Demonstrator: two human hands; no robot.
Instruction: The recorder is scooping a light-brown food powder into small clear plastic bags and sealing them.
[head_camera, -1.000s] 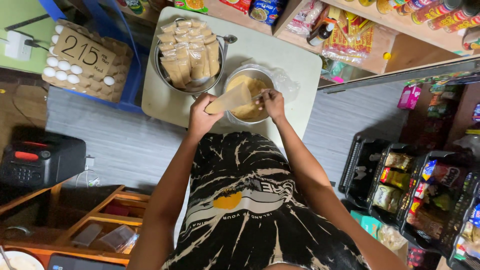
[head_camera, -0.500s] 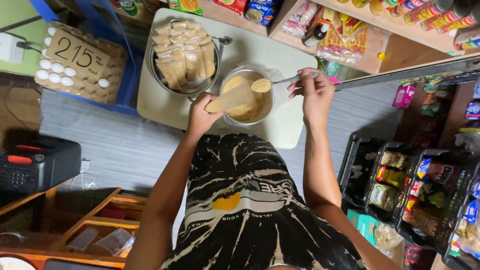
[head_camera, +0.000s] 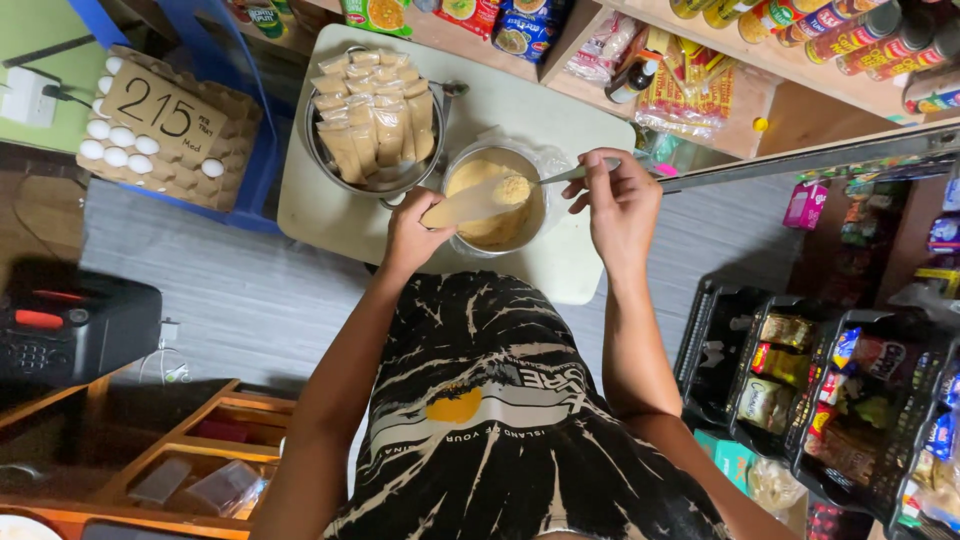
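My left hand (head_camera: 412, 232) holds a small clear plastic bag (head_camera: 470, 202) open over a metal bowl (head_camera: 535, 228) of tan powder. My right hand (head_camera: 618, 205) grips a metal spoon (head_camera: 560, 177) whose heaped scoop of powder hovers at the bag's mouth. Both hands work above a pale green table (head_camera: 330, 215). To the left of the bowl stands a metal pot (head_camera: 325, 165) filled with several sealed bags of the same powder (head_camera: 375, 125).
A carton tray of white eggs (head_camera: 160, 125) sits at the left on a blue stand. Shelves of packaged snacks and cans (head_camera: 800, 30) run along the back. Black crates of snack packs (head_camera: 820, 380) stand at the right; a black device (head_camera: 70, 335) lies at the left.
My right hand went from inside the bowl out to the right and raised a spoonful of powder to the bag's mouth. The left hand keeps holding the bag.
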